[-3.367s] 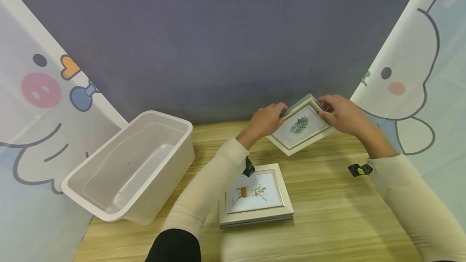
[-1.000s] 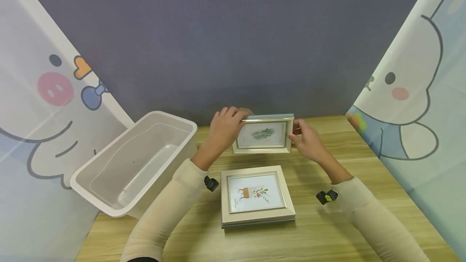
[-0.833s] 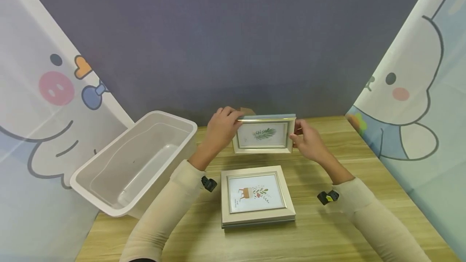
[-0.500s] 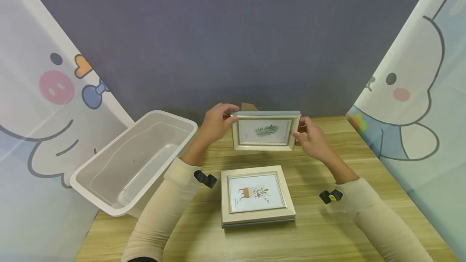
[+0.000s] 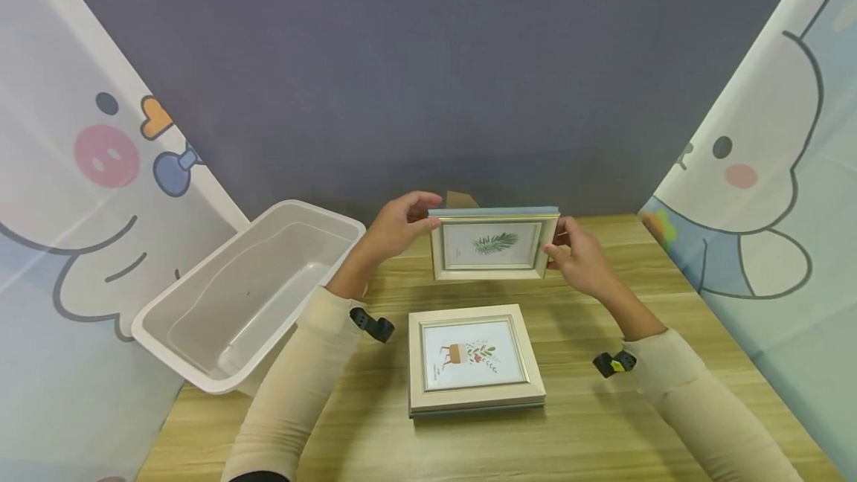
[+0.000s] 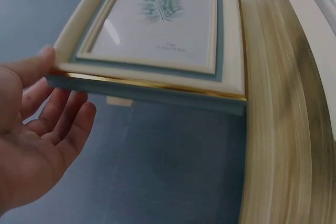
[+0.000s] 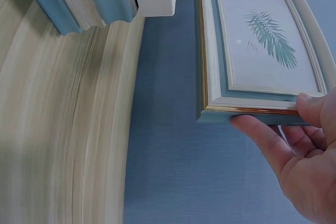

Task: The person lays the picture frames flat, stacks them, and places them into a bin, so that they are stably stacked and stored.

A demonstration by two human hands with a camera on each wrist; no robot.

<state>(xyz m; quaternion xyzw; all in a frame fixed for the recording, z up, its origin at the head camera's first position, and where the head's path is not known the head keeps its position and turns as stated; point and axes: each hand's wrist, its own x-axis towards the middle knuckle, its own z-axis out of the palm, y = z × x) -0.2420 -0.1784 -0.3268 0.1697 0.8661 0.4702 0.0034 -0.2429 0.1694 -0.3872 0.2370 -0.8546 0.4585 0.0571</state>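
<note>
A cream picture frame (image 5: 495, 244) with a green leaf print is held up over the back of the table, its face tilted toward the head camera. My left hand (image 5: 396, 225) pinches its upper left corner, thumb on the front and fingers behind. The right hand (image 5: 577, 253) grips the opposite side; in the right wrist view the thumb lies on the rim and the fingers run underneath. A small tan flap (image 5: 460, 199) shows behind the top edge. Below, stacked picture frames (image 5: 477, 400) lie flat, the top one bearing a plant-pot print.
A light grey plastic bin (image 5: 251, 296) stands at the left of the wood-grain table (image 5: 589, 422). Behind is a dark grey fabric wall (image 5: 428, 80). Printed cartoon curtains (image 5: 743, 192) flank both sides.
The leaf-print frame has moved left from the right side and turned level. My left hand has slid from its top edge to the left corner. The stacked frames stay put.
</note>
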